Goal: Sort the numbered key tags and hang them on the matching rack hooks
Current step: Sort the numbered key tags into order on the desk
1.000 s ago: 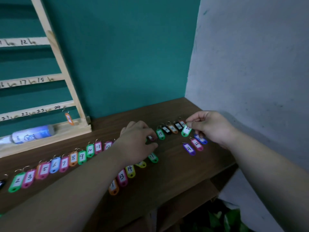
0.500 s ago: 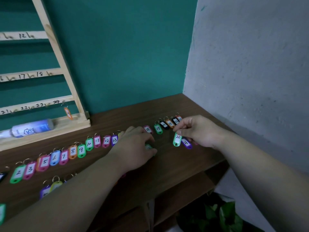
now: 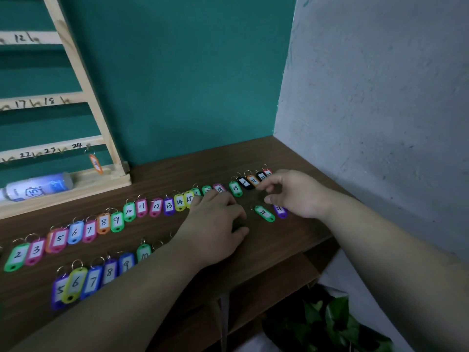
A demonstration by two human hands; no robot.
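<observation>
Two rows of coloured numbered key tags lie on the brown table: a long back row and a shorter front row. My left hand rests palm down on the table, covering some tags. My right hand hovers with loosely curved fingers and holds nothing. Green tag 20 lies free just left of it, and a purple tag is partly under it. The wooden rack with numbered hooks stands at the left. One orange tag hangs by hook 24.
A blue and white bottle lies on the rack's base. A grey wall closes the table's right side and a teal wall stands behind. A lower shelf and a green plant sit below the table's front edge.
My right hand carried green tag 20 out of the back row, set it on the table and let go. My left hand slid slightly; the view shifted left.
</observation>
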